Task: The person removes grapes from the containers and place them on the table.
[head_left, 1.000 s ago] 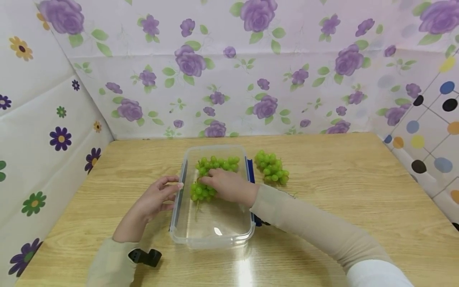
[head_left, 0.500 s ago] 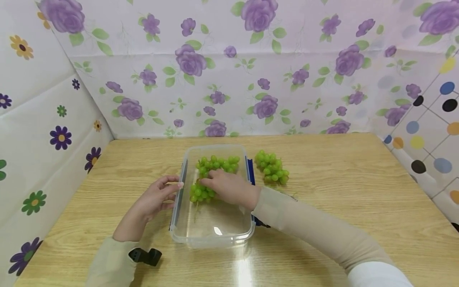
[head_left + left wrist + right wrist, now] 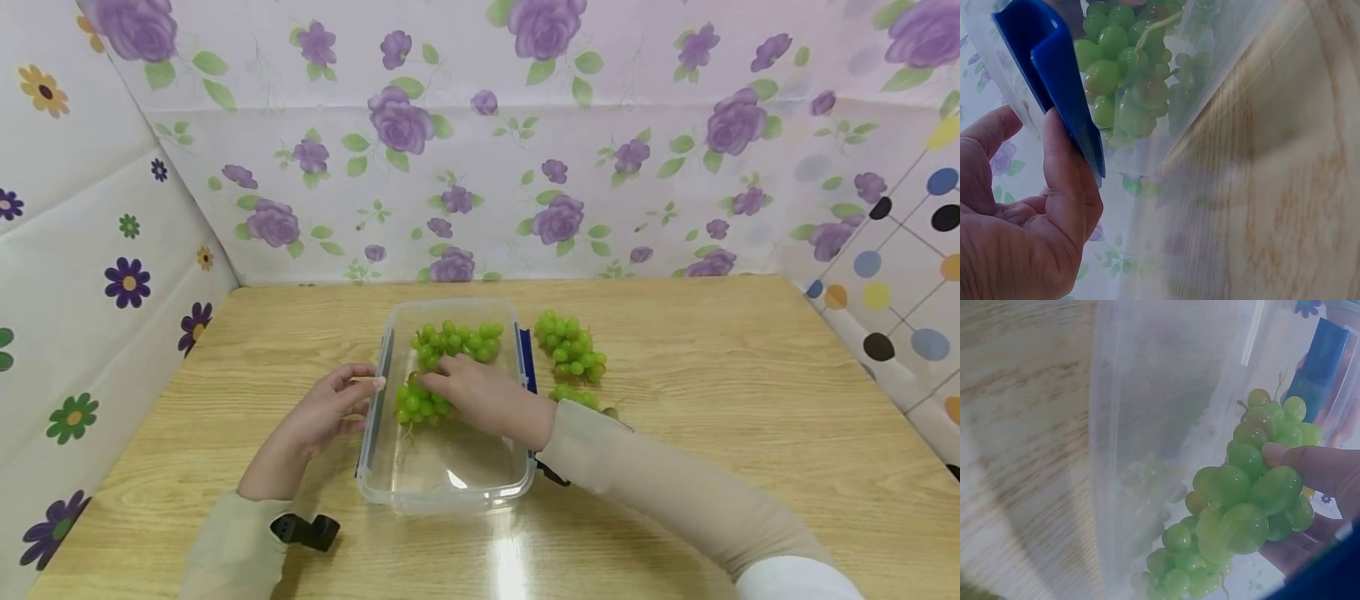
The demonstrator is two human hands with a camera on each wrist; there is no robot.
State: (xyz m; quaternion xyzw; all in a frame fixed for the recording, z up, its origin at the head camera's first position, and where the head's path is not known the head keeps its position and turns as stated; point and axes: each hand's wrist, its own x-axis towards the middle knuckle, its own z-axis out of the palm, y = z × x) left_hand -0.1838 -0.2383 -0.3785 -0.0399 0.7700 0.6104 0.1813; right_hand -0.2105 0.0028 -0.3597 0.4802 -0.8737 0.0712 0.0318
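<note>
A clear plastic food container (image 3: 450, 502) with blue latches stands in the middle of the table, its lid off. Inside it, my right hand (image 3: 491, 402) grips the near bunch of green grapes (image 3: 418, 406). The right wrist view shows the thumb pressed against these grapes (image 3: 1247, 481), with fingers behind them. Another bunch (image 3: 467, 340) lies at the container's far end. On the left side, my left hand (image 3: 324, 417) holds the container's edge. In the left wrist view its fingers touch a blue latch (image 3: 1054, 69), and the thumb is at the wall.
Right of the container lie a bunch of green grapes (image 3: 570, 346) and, partly behind the right sleeve, a smaller bunch (image 3: 573, 395). Another blue latch (image 3: 527, 354) hangs open on that side. Patterned sheets (image 3: 480, 192) stand behind and beside the wooden table (image 3: 712, 358).
My right hand and its bunch shift slightly toward me. The right sleeve moves a little right, and more of the small bunch beside it shows. My left hand stays on the container's edge.
</note>
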